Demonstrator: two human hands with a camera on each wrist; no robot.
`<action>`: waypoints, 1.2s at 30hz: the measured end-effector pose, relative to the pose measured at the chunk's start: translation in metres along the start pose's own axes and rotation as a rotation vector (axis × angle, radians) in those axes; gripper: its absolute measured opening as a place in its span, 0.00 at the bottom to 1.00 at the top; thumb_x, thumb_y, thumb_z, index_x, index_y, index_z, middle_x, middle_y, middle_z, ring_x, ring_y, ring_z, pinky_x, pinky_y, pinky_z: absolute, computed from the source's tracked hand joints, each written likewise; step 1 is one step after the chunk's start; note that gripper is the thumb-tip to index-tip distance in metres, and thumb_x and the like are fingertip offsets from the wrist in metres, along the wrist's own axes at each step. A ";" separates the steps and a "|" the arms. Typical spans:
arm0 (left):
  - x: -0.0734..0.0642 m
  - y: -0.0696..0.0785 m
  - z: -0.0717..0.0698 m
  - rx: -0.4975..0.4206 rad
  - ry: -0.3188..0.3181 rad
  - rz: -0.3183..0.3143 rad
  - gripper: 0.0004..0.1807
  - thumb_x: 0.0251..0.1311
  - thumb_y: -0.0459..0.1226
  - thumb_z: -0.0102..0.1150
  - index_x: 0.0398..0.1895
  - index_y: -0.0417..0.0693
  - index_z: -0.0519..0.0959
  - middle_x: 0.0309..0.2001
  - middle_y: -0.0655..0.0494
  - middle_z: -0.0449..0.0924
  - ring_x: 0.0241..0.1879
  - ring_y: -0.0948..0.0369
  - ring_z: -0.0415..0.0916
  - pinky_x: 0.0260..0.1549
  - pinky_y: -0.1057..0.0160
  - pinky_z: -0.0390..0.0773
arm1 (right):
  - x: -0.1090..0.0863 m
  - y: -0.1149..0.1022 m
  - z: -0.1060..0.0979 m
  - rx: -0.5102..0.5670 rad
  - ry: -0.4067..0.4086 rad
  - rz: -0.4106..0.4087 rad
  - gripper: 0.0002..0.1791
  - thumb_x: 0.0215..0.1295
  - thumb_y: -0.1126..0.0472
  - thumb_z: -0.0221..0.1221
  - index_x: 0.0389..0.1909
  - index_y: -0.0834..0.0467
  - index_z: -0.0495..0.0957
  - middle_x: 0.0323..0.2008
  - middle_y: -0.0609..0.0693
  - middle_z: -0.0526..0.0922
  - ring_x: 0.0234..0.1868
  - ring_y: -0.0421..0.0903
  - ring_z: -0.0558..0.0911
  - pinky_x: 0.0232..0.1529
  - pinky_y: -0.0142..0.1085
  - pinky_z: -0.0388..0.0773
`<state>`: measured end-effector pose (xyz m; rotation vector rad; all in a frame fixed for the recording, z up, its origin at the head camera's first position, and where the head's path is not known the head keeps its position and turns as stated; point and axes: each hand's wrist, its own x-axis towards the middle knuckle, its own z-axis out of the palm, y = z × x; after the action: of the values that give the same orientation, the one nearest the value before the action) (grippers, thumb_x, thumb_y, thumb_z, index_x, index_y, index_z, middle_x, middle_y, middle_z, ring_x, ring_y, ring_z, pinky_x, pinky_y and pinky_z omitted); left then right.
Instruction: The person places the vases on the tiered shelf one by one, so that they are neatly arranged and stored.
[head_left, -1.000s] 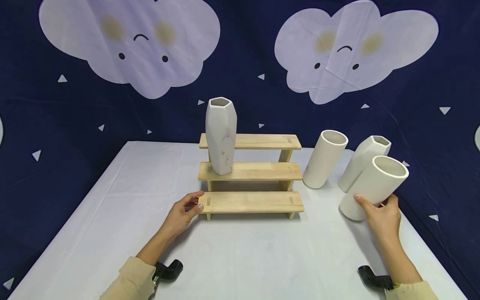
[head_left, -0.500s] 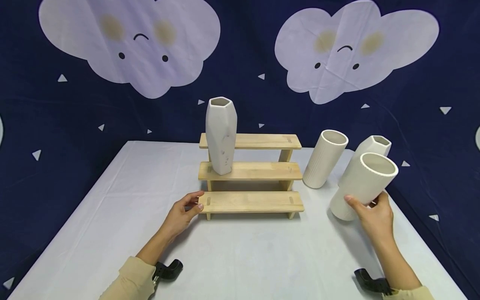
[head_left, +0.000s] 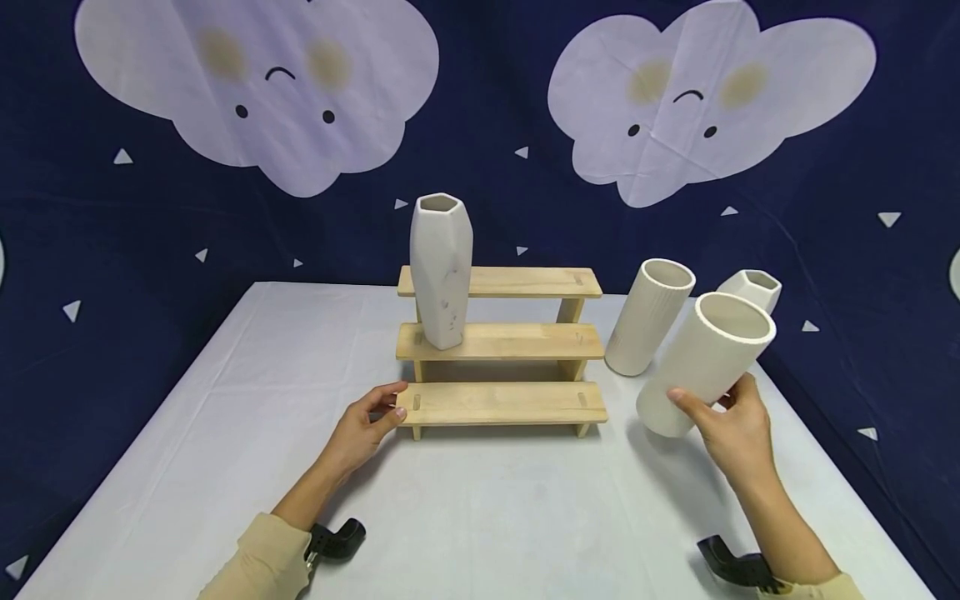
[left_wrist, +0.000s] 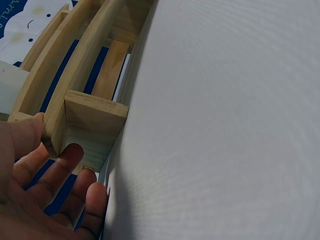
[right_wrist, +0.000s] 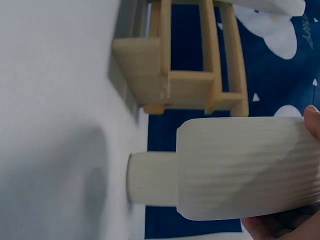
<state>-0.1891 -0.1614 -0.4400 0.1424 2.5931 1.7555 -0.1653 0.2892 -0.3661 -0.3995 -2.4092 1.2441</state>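
My right hand (head_left: 727, 429) grips a white ribbed cylindrical vase (head_left: 697, 367) low on its side. The right wrist view shows the held vase (right_wrist: 245, 167) raised off the table. At the left end of the wooden three-step stand (head_left: 502, 404), my left hand (head_left: 360, 429) pinches the lowest board between thumb and fingers. On the middle step, toward the left, a white faceted vase (head_left: 442, 275) stands upright. Just behind the held vase is a second ribbed cylindrical vase (head_left: 648, 317). Another faceted vase (head_left: 752, 289) is mostly hidden behind the held one.
A white cloth covers the table (head_left: 480, 517). Behind it hangs a dark blue backdrop (head_left: 480, 167) with clouds and triangles. The table's right edge runs close beside the right forearm.
The right hand has carried the ribbed vase left, toward the stand, covering more of the faceted vase behind. The left hand and the stand have stayed put.
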 end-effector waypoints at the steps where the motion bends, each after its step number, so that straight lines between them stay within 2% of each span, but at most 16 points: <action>1: 0.000 0.000 0.000 0.000 0.000 0.000 0.22 0.62 0.35 0.57 0.61 0.49 0.72 0.49 0.44 0.77 0.44 0.57 0.72 0.39 0.68 0.71 | -0.001 -0.003 0.000 0.002 -0.008 -0.008 0.40 0.51 0.52 0.70 0.61 0.61 0.63 0.46 0.42 0.72 0.40 0.28 0.69 0.40 0.23 0.65; 10: -0.001 0.001 -0.001 0.003 0.006 0.005 0.23 0.62 0.36 0.58 0.61 0.48 0.72 0.49 0.43 0.77 0.43 0.58 0.72 0.38 0.68 0.71 | -0.010 -0.028 0.006 0.050 -0.064 -0.115 0.39 0.51 0.55 0.70 0.62 0.60 0.64 0.47 0.38 0.72 0.44 0.28 0.71 0.40 0.20 0.67; 18: 0.000 0.000 0.000 0.012 0.004 -0.001 0.23 0.62 0.37 0.58 0.61 0.49 0.72 0.49 0.44 0.76 0.44 0.57 0.72 0.39 0.67 0.71 | -0.012 -0.047 0.014 0.080 -0.118 -0.205 0.40 0.52 0.56 0.70 0.65 0.56 0.62 0.55 0.51 0.74 0.45 0.29 0.73 0.41 0.20 0.70; 22: -0.001 0.000 0.000 0.014 -0.004 -0.022 0.23 0.63 0.38 0.57 0.62 0.51 0.71 0.50 0.45 0.76 0.47 0.54 0.72 0.42 0.64 0.71 | -0.011 -0.055 0.019 0.132 -0.139 -0.249 0.40 0.52 0.59 0.70 0.65 0.55 0.63 0.54 0.49 0.75 0.46 0.30 0.74 0.42 0.21 0.71; 26: 0.000 0.000 0.000 0.013 -0.011 -0.026 0.23 0.63 0.39 0.57 0.62 0.52 0.71 0.51 0.45 0.76 0.49 0.52 0.72 0.43 0.62 0.71 | -0.011 -0.063 0.023 0.187 -0.168 -0.268 0.39 0.52 0.61 0.69 0.65 0.53 0.63 0.52 0.42 0.74 0.48 0.32 0.75 0.42 0.21 0.72; 28: 0.000 -0.001 0.000 0.012 -0.010 -0.023 0.23 0.63 0.39 0.57 0.62 0.52 0.71 0.51 0.45 0.76 0.49 0.52 0.73 0.43 0.62 0.71 | -0.011 -0.067 0.024 0.211 -0.185 -0.270 0.39 0.52 0.61 0.69 0.65 0.52 0.63 0.53 0.42 0.74 0.49 0.34 0.75 0.43 0.21 0.73; 32: 0.000 -0.001 0.000 0.013 -0.007 -0.017 0.23 0.63 0.39 0.57 0.62 0.52 0.71 0.51 0.45 0.76 0.48 0.53 0.73 0.43 0.63 0.71 | -0.009 -0.075 0.028 0.216 -0.214 -0.270 0.40 0.53 0.59 0.69 0.66 0.52 0.62 0.57 0.48 0.74 0.51 0.35 0.73 0.47 0.25 0.71; 36: -0.001 0.000 0.000 0.009 -0.004 -0.017 0.23 0.63 0.38 0.57 0.62 0.52 0.71 0.51 0.45 0.76 0.48 0.53 0.73 0.42 0.63 0.71 | -0.006 -0.082 0.033 0.213 -0.234 -0.280 0.40 0.53 0.57 0.69 0.66 0.54 0.61 0.58 0.53 0.73 0.50 0.35 0.73 0.51 0.32 0.67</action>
<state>-0.1882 -0.1612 -0.4405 0.1242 2.5914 1.7370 -0.1814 0.2168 -0.3169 0.1492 -2.3799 1.4621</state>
